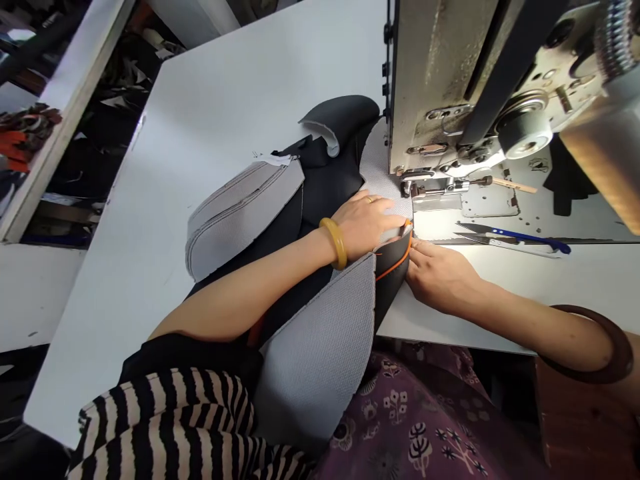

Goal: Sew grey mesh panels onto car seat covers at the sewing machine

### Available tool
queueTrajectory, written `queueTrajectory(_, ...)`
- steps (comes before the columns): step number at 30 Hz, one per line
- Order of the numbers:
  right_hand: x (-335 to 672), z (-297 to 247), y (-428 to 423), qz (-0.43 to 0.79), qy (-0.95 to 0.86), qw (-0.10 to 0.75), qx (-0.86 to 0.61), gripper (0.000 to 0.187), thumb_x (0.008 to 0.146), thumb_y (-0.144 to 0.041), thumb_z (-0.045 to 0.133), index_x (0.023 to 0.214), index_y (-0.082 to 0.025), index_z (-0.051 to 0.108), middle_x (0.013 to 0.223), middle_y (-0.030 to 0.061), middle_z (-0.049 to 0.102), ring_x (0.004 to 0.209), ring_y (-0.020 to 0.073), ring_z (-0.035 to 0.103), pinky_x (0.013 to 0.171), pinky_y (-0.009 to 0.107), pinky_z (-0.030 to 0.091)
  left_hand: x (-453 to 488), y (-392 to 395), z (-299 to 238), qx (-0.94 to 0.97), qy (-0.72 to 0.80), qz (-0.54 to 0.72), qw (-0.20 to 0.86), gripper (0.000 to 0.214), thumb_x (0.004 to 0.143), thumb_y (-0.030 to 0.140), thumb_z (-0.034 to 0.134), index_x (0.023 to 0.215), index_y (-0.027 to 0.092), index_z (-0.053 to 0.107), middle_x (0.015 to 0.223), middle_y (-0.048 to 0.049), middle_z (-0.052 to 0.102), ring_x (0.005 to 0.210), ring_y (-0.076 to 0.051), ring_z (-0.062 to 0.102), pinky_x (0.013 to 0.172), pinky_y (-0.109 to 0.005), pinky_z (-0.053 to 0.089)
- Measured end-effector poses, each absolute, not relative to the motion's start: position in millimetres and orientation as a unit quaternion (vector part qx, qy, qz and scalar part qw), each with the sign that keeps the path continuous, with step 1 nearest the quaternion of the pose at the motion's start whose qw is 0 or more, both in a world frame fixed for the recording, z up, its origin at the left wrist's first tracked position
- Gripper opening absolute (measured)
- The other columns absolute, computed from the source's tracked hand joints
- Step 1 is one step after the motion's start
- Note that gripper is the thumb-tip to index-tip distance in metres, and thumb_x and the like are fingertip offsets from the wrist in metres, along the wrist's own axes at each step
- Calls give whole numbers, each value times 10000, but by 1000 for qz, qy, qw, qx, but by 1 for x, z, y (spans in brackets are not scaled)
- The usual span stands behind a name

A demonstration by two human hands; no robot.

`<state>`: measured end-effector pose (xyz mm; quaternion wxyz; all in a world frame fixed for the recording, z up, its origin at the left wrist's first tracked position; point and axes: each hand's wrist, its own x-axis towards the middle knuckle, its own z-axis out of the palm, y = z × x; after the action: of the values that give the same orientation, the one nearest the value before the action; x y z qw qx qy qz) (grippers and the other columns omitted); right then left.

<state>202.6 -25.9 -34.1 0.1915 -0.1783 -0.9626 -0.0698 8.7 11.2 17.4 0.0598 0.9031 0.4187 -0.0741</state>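
Note:
A black and grey padded fabric cover (315,347) with orange piping (393,265) lies in a heap across the table and over the lap. My left hand (367,223), below a yellow bangle, rests on the cover with its thumb and forefinger closed on the edge beside the presser foot (406,189). Just right of that edge, my right hand (443,273) has its fingers bent and pinches the cover's piped side. Its fingertips are partly hidden by the fabric. The sewing machine (430,80) stands over the far edge of the cover.
Blue-handled snips (535,241) and a white-handled blade (525,249) lie right of the presser foot. A black fabric scrap (573,177) is behind them. The white table (220,100) extends left, towards a bin of scraps (90,173).

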Motion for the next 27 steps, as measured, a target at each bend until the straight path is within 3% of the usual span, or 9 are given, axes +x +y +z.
queueTrajectory(7, 198, -41, -7, -96, -963, 170, -184, 354, 825, -22, 377, 953, -37, 707, 933, 171, 716, 1024, 233, 657, 958, 355, 521, 9, 30, 8, 879, 466, -34, 92, 330, 974, 302, 429, 1210, 255, 654, 1310, -61, 599, 1212, -196, 547, 1116, -421, 313)
queueTrajectory(12, 196, -47, -2, -99, -961, 174, -190, 357, 882, -110, 349, 1034, -44, 665, 1001, 165, 696, 1007, 235, 641, 948, 383, 513, -11, -3, 35, 833, 502, 109, 205, 323, 936, 148, 379, 1045, 160, 683, 1198, -65, 650, 1164, -148, 563, 1075, -329, 387)
queueTrajectory(15, 191, -49, -5, -39, -961, 157, -223, 365, 911, -238, 366, 1092, -77, 639, 1073, 175, 667, 1012, 256, 620, 922, 409, 508, -34, -64, 61, 748, 552, 190, 315, 287, 924, 345, 486, 1070, 141, 625, 1117, -87, 648, 1035, -171, 611, 953, -327, 483)
queueTrajectory(18, 181, -41, -14, -15, -962, 117, -247, 401, 892, -193, 327, 1121, -70, 632, 1136, 209, 642, 1083, 297, 582, 962, 460, 457, -52, -125, 76, 639, 602, 119, 465, 630, 785, 550, 659, 1254, 164, 491, 1173, -103, 635, 1014, -215, 636, 840, -346, 534)
queueTrajectory(20, 174, -29, -22, -7, -958, 83, -273, 429, 867, -147, 311, 1134, -44, 630, 1157, 232, 629, 1124, 318, 553, 989, 475, 417, -60, -144, 85, 600, 627, 76, 490, 642, 752, 560, 690, 1223, 168, 497, 1136, -89, 654, 974, -218, 649, 797, -342, 542)
queueTrajectory(23, 160, -6, -32, 11, -948, 31, -317, 398, 850, -202, 370, 1074, -45, 659, 1136, 240, 631, 1061, 328, 570, 876, 434, 449, -64, -133, 114, 653, 656, 52, 375, 420, 830, 502, 634, 1050, 147, 589, 985, -27, 669, 860, -172, 641, 804, -328, 524)
queueTrajectory(27, 136, 13, -37, 61, -902, -7, -428, 343, 827, -222, 411, 932, -80, 705, 951, 216, 669, 854, 308, 627, 654, 372, 430, -52, -79, 177, 741, 667, -55, 55, 383, 934, 430, 524, 1035, 86, 661, 901, 16, 615, 962, -186, 628, 943, -396, 460)
